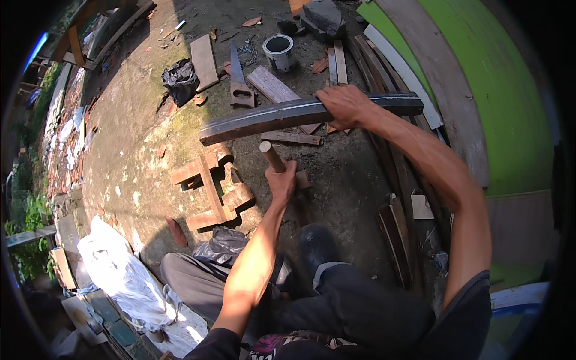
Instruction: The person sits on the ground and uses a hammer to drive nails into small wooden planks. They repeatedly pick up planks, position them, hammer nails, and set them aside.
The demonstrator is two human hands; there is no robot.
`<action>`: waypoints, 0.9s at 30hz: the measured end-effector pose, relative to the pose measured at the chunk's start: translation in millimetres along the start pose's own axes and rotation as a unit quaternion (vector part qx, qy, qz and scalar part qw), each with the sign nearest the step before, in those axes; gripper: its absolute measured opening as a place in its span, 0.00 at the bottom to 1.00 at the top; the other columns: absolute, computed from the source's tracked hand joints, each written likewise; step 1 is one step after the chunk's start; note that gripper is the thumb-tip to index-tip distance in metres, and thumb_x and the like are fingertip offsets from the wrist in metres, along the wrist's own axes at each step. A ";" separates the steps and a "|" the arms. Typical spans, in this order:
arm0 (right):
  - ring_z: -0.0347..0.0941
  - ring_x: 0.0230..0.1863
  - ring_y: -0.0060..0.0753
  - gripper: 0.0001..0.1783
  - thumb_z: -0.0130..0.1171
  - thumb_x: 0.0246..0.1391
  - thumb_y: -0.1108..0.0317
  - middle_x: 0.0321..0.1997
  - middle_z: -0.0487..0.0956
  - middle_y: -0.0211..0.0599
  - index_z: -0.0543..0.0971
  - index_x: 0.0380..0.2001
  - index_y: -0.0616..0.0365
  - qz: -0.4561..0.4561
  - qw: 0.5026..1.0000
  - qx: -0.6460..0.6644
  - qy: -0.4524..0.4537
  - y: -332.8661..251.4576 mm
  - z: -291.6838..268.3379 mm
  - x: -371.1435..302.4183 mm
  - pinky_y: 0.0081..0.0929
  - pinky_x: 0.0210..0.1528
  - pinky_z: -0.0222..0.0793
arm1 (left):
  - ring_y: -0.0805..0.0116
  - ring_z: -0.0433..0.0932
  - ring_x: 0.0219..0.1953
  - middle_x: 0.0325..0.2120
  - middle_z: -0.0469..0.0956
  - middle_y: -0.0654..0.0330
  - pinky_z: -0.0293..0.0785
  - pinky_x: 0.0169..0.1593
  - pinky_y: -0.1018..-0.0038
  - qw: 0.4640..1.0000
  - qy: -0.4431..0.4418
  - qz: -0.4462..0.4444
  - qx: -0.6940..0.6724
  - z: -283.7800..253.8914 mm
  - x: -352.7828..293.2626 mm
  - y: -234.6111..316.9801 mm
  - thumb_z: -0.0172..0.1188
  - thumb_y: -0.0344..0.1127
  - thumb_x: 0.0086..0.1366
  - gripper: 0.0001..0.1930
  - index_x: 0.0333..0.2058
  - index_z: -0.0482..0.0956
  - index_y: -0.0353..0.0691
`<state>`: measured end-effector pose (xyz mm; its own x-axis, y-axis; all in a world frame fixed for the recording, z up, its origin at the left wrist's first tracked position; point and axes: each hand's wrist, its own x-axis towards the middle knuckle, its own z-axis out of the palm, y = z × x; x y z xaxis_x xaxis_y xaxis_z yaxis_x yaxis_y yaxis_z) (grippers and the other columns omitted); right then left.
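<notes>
My right hand (348,108) is closed over a long dark wooden beam (270,115) with a pale line along it. The beam lies crosswise in front of me, its left end nearer than its right. In my left hand (282,180) is a round wooden handle (273,156), its blunt end pointing up and away; the fist and shadow hide what it belongs to. Just left of that hand, a low frame of joined wood blocks (213,189) sits on the ground, apart from the beam.
Beyond the beam lie a handsaw (240,84), a paint can (279,53), a black plastic bag (180,81) and loose boards (205,62). Long planks (399,162) and green panels (510,90) line the right side. White sacking (123,270) lies at the lower left, near my knee.
</notes>
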<state>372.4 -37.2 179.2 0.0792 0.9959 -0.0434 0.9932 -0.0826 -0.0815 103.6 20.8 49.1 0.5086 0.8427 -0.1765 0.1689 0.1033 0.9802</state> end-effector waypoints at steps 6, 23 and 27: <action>0.81 0.43 0.54 0.27 0.68 0.40 0.63 0.41 0.81 0.54 0.72 0.42 0.66 0.195 0.978 0.040 -0.057 21.9 -10.8 1.7 0.46 0.46 0.78 | 0.81 0.67 0.22 0.18 0.69 0.70 0.65 0.27 0.76 1.000 0.002 0.004 -0.001 12.2 0.4 4.7 0.64 0.29 0.59 0.14 0.19 0.68 0.42; 0.79 0.43 0.50 0.29 0.71 0.39 0.64 0.40 0.78 0.46 0.71 0.44 0.63 -0.069 0.997 0.012 0.030 -34.5 -18.9 -17.3 0.43 0.43 0.77 | 0.81 0.64 0.24 0.19 0.65 0.71 0.63 0.29 0.74 1.000 0.021 -0.004 0.007 -2.9 -20.5 16.2 0.65 0.32 0.59 0.16 0.19 0.67 0.42; 0.79 0.43 0.48 0.29 0.71 0.38 0.64 0.40 0.78 0.46 0.71 0.45 0.63 0.055 0.996 0.008 0.063 -17.8 -19.1 -5.2 0.42 0.41 0.77 | 0.80 0.64 0.25 0.19 0.65 0.71 0.63 0.30 0.75 0.999 -0.009 0.031 0.027 -1.7 -26.6 5.6 0.66 0.31 0.57 0.15 0.20 0.67 0.41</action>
<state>356.0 -40.2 199.8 0.1992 0.9772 0.0731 0.9765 -0.1917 -0.0983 89.5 -0.1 59.4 0.5347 0.8367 -0.1186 0.1816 0.0233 0.9831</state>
